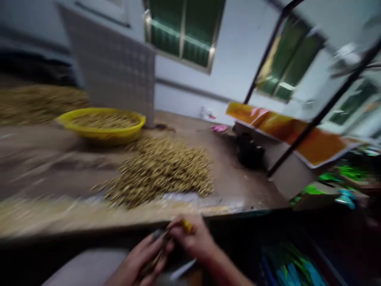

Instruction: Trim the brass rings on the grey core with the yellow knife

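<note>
My left hand (145, 258) is below the table's front edge, its fingers curled around small brass-coloured pieces (156, 258), blurred by motion. A greyish cover or band shows near its fingertips. My right hand (192, 238) meets it from the right with fingers pinched together at the left fingertips; what they grip is hidden. Something yellow (187, 225), like a finger cover, is on a right finger. Just beyond both hands, a loose heap of small brass-coloured pieces (166, 167) lies on the brown table (235, 182).
A yellow basin (104, 133) full of similar pieces stands left of the heap, before a grey upright panel (116, 59). Another pile (38, 103) lies far left. At right are a dark post (324, 107), an orange sheet (297, 135) over a box, and a black object (248, 151).
</note>
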Motion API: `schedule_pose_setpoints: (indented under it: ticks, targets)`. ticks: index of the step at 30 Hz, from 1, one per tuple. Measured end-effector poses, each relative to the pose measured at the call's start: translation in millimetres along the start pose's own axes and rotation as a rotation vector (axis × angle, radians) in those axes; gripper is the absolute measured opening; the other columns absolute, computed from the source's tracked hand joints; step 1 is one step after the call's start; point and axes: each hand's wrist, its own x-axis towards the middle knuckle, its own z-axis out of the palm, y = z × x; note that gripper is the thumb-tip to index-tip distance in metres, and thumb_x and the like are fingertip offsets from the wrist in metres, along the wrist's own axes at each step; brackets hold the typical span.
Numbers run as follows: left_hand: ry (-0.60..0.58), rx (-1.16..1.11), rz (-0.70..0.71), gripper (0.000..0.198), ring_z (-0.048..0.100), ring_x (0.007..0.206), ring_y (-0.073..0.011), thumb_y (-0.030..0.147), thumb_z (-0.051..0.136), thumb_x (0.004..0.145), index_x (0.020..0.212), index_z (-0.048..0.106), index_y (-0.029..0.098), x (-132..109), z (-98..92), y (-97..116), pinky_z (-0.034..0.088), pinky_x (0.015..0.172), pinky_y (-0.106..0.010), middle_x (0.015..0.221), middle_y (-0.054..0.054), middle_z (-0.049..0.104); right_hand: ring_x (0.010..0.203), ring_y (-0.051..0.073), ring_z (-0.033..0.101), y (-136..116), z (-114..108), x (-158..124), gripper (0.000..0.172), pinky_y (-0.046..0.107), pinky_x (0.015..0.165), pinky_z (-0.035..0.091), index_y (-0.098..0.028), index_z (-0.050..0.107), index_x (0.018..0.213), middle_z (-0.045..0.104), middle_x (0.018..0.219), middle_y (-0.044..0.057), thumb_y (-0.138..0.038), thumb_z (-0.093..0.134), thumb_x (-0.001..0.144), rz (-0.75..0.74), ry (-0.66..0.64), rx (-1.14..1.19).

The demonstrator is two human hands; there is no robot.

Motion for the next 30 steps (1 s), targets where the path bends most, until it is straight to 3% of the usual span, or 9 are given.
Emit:
schedule_pose_setpoints:
  ticks: [2, 4, 9, 14, 18, 22, 30]
  targets:
    - [-0.237, 0.078, 0.069, 0.039, 0.052, 0.048, -0.0069, 0.034, 0.089, 0.052, 0.08, 0.069, 0.016, 4, -13.8, -10, 0.028, 0.033, -0.014, 0.071, -0.004, 0.069, 0.068, 0.013, 0.06, -5, -4, 2, 0.017, 0.024, 0.069, 0.049, -0.021, 0.069, 0.085, 0.065, 0.073, -0.001, -0.035, 0.06, 0.084, 0.02, 0.003, -0.003]
    - [-0.372, 0.073, 0.117, 0.038, 0.048, 0.047, -0.0046, 0.036, 0.087, 0.06, 0.082, 0.067, 0.012, 16, -25.2, -14, 0.022, 0.034, -0.012, 0.072, -0.004, 0.065, 0.072, 0.014, 0.061, 1, -4, 10, 0.016, 0.025, 0.071, 0.05, -0.021, 0.069, 0.084, 0.067, 0.077, 0.001, -0.035, 0.061, 0.084, 0.032, 0.002, -0.038]
    - [-0.344, -0.016, 0.203, 0.033, 0.047, 0.051, -0.0038, 0.034, 0.083, 0.067, 0.081, 0.065, 0.011, 32, -40.8, -15, 0.021, 0.036, -0.013, 0.081, -0.004, 0.064, 0.054, 0.011, 0.053, 17, 3, 21, 0.024, 0.023, 0.054, 0.045, -0.018, 0.067, 0.097, 0.063, 0.07, -0.001, -0.039, 0.059, 0.089, 0.133, -0.06, -0.046]
    - [-0.241, -0.015, 0.291, 0.035, 0.043, 0.051, -0.0047, 0.037, 0.083, 0.066, 0.082, 0.065, 0.011, 35, -44.7, -13, 0.021, 0.038, -0.014, 0.069, -0.001, 0.059, 0.071, 0.015, 0.062, 25, 0, 28, 0.018, 0.025, 0.067, 0.047, -0.019, 0.067, 0.096, 0.068, 0.08, 0.003, -0.025, 0.051, 0.093, -0.03, -0.217, -0.378]
    - [-0.167, 0.059, 0.321, 0.038, 0.04, 0.049, -0.0051, 0.043, 0.081, 0.067, 0.08, 0.062, 0.013, 43, -46.6, -12, 0.024, 0.039, -0.015, 0.059, 0.003, 0.052, 0.08, 0.017, 0.065, 33, 1, 29, 0.028, 0.026, 0.073, 0.046, -0.018, 0.065, 0.1, 0.07, 0.088, 0.005, -0.006, 0.047, 0.081, -0.105, -0.301, -0.619]
    - [-0.147, 0.153, 0.356, 0.038, 0.039, 0.047, -0.0051, 0.046, 0.077, 0.07, 0.08, 0.06, 0.014, 48, -49.3, -14, 0.027, 0.041, -0.016, 0.059, 0.004, 0.051, 0.08, 0.017, 0.065, 35, 5, 28, 0.041, 0.025, 0.071, 0.044, -0.018, 0.063, 0.1, 0.069, 0.089, 0.005, 0.002, 0.045, 0.07, -0.111, -0.316, -0.797]
    - [-0.16, 0.423, 0.517, 0.018, 0.042, 0.056, -0.0078, 0.031, 0.065, 0.082, 0.086, 0.063, 0.014, 48, -54.8, -3, 0.035, 0.053, -0.02, 0.065, 0.003, 0.053, 0.07, 0.017, 0.062, 26, 15, 37, 0.022, 0.026, 0.061, 0.036, -0.018, 0.062, 0.093, 0.067, 0.083, 0.004, -0.005, 0.048, 0.085, -0.05, -0.347, -1.102]
